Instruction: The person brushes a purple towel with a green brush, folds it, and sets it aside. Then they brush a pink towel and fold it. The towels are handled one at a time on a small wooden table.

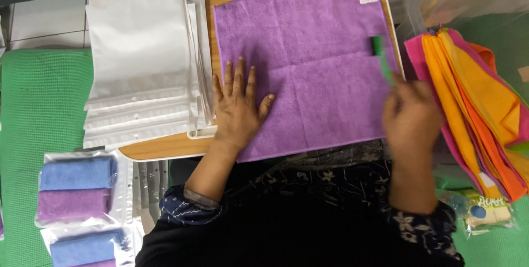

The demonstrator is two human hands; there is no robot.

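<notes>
1. On the purple cloth, the left hand lies flat, fingers spread apart, palm pressing near the lower left corner.
2. Blurred with motion, the right hand has its fingers clamped on a green brush over the cloth's right edge.
3. Its long axis runs nearly straight away from the person, dark head at the far end.
4. The cloth lies spread square on a wooden board, label at the far right corner.
5. Brushing well seems to call for a firm, flat left palm, so the cloth cannot creep.
6. White bags lie left of the board, orange and pink cloths right, packed blue and purple cloths on a green mat.
</notes>
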